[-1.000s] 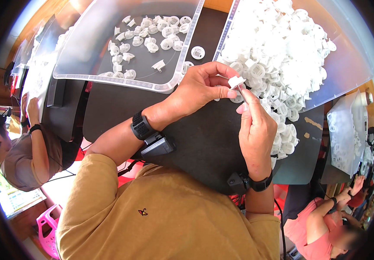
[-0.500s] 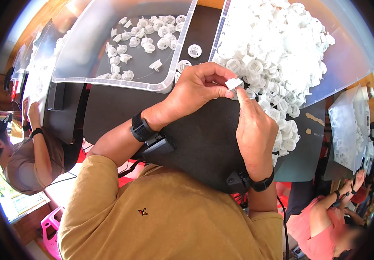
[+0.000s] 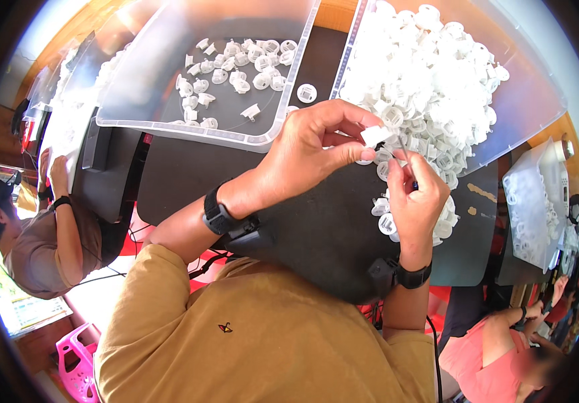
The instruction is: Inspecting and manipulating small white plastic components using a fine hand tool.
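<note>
Between its thumb and fingertips, my left hand (image 3: 316, 138) pinches a small white plastic part (image 3: 375, 136). My right hand (image 3: 420, 195) is closed round a thin tool (image 3: 402, 139) with a metal tip and a dark blue end; its exact kind is unclear. The tip rises beside the white part, and I cannot tell whether they touch. Behind and to the right of both hands spreads a large heap of similar round white plastic parts (image 3: 417, 74). Some of these lie around my right hand on the dark table.
A clear plastic bin (image 3: 249, 138) at the left holds several scattered white parts. Another clear bin (image 3: 524, 101) lies under the heap. One loose white part (image 3: 306, 93) sits between them on the dark table (image 3: 189, 174). People work at both sides.
My right hand has drawn back and down from the white part, its index finger now bent, and the thin tool shows. The left hand still holds the part, now turned differently. The view has shifted slightly.
</note>
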### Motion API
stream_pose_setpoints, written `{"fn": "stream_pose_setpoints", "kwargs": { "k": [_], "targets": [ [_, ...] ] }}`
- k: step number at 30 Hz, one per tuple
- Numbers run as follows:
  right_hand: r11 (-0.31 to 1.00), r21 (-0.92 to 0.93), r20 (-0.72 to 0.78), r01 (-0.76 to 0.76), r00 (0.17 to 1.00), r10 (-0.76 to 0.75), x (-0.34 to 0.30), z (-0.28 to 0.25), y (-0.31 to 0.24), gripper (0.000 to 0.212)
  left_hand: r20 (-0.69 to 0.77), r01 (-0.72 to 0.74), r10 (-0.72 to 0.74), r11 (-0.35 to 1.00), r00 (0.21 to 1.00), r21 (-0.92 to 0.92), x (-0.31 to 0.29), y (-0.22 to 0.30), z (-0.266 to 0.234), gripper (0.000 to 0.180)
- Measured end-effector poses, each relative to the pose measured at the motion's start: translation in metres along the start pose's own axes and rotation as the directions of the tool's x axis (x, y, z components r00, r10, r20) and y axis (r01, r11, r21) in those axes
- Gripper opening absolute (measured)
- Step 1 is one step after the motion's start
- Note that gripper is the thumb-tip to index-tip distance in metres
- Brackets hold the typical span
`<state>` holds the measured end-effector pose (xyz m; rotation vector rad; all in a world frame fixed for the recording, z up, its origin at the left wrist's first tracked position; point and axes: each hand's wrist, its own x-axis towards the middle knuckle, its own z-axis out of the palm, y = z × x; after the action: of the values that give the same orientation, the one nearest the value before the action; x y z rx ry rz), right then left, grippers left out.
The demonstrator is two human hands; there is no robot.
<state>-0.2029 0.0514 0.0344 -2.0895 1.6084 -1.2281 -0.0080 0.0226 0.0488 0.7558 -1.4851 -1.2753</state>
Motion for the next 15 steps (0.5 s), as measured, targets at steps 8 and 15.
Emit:
{"fn": "stream_pose_setpoints", "kwargs": {
  "k": [8,15],
  "targets": [
    [0.935,-0.346,0.136,0.08,0.99,-0.035,0.0,0.025,0.006,0.022,0.046,-0.564,0.627,0.663,0.778,0.492,-0.013,0.085,-0.046,0.035],
    [0.991,-0.091,0.065,0.101,0.993,-0.095,0.002,0.031,0.015,0.015,0.085,-0.382,0.605,0.381,0.791,0.842,-0.018,0.093,-0.071,0.045]
  ]
}}
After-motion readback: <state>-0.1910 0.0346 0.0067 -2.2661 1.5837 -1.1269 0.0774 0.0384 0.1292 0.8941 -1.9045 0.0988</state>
